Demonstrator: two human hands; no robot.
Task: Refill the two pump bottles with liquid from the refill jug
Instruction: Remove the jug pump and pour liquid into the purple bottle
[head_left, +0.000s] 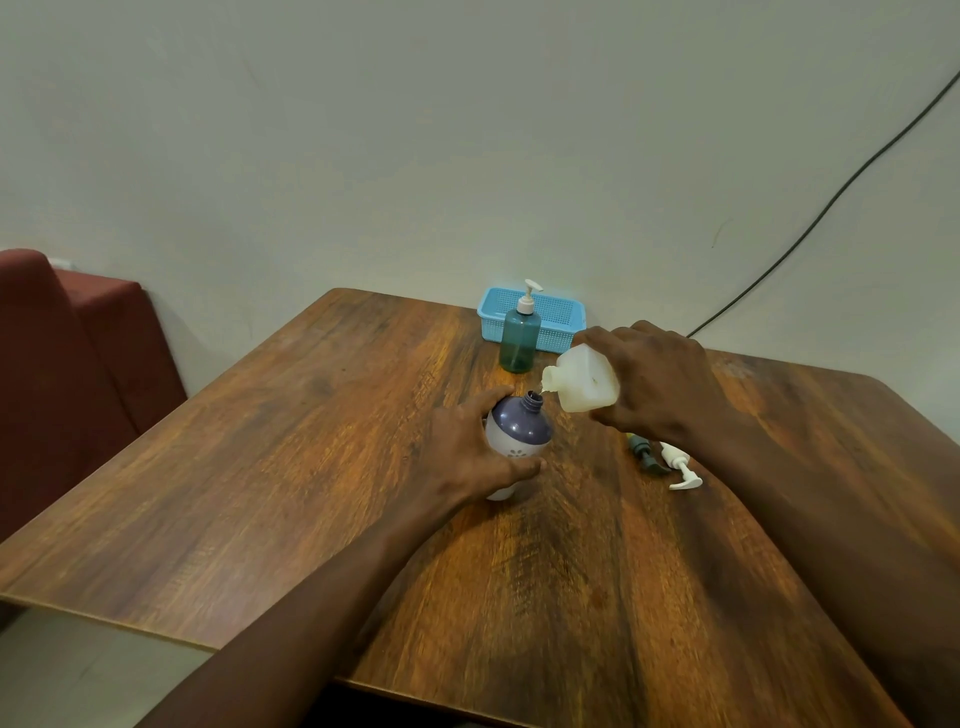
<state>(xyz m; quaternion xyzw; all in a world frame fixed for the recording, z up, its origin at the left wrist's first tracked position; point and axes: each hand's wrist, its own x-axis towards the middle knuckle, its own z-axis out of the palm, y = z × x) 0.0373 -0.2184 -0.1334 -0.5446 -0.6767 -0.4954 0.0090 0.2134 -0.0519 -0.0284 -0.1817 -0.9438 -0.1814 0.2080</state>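
Observation:
A purple-and-white pump bottle (518, 434) stands open-necked on the wooden table (311, 467), gripped round its body by my left hand (467, 457). My right hand (654, 382) holds the whitish refill jug (584, 384) tilted to the left, its spout just above and right of the bottle's neck. A teal pump bottle (518, 343) with its white pump fitted stands farther back. A white pump head (680, 467) and a dark cap piece (644, 452) lie on the table under my right wrist.
A blue plastic basket (561, 312) sits at the table's far edge against the wall, behind the teal bottle. A black cable (831, 202) runs down the wall at right. A red seat (62, 364) stands left of the table.

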